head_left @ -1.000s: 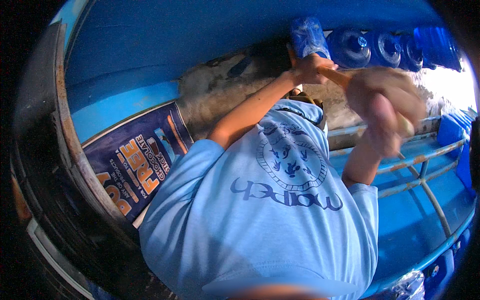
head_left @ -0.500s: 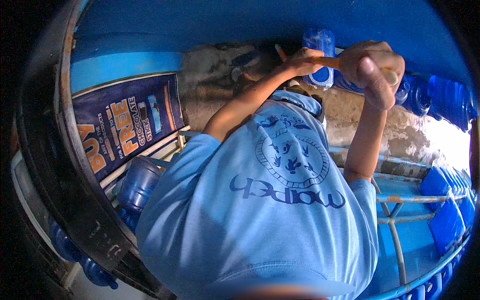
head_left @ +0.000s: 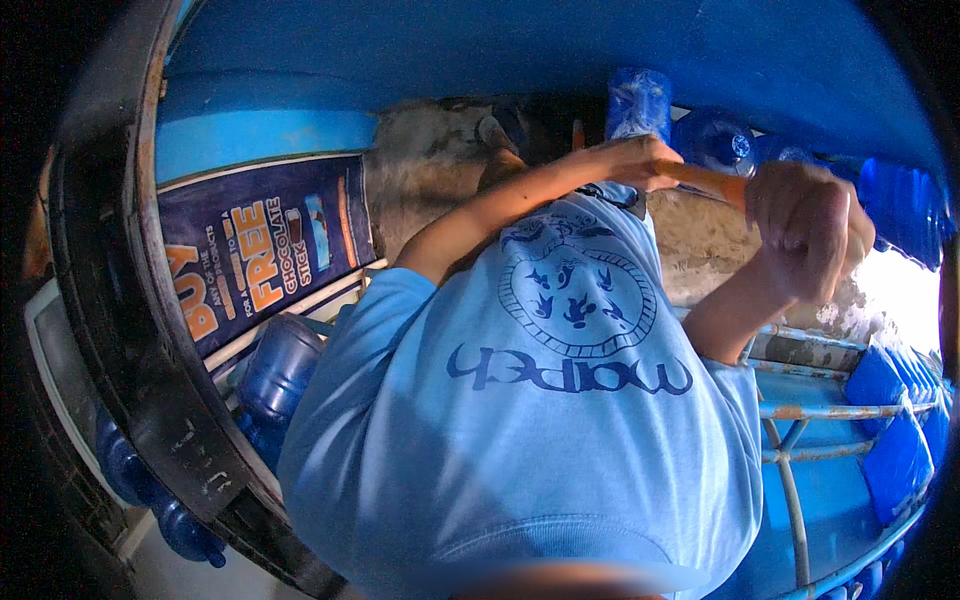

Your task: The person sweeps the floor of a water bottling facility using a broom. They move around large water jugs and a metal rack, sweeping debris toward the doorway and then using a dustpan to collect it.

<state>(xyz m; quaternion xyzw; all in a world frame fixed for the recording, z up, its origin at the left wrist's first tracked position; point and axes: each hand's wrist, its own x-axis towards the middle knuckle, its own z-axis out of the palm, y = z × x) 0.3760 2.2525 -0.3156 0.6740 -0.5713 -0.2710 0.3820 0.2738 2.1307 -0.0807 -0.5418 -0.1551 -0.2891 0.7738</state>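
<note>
Both of my hands are closed around an orange stick (head_left: pixel 712 183) that slants across in front of me. My left hand (head_left: pixel 635 160) grips it in the upper middle of the head view, just before an upright blue container (head_left: pixel 640 98). Farther right and nearer the camera, my right hand (head_left: pixel 808 230) is wrapped round the stick, its fingers slightly blurred. What the stick's far end carries is hidden behind my left hand and arm.
Large blue water jugs (head_left: pixel 715 140) line the far side. Another jug (head_left: pixel 280 370) sits beside a dark printed banner (head_left: pixel 270 250) at left. At right stands a blue metal rack (head_left: pixel 790 490) with blue wrapped items (head_left: pixel 895 460). A worn wall (head_left: pixel 700 235) shows behind.
My right hand has moved right and downward, and the stick now tilts down toward it. My left hand has shifted slightly right and lower, covering the lower part of the blue container.
</note>
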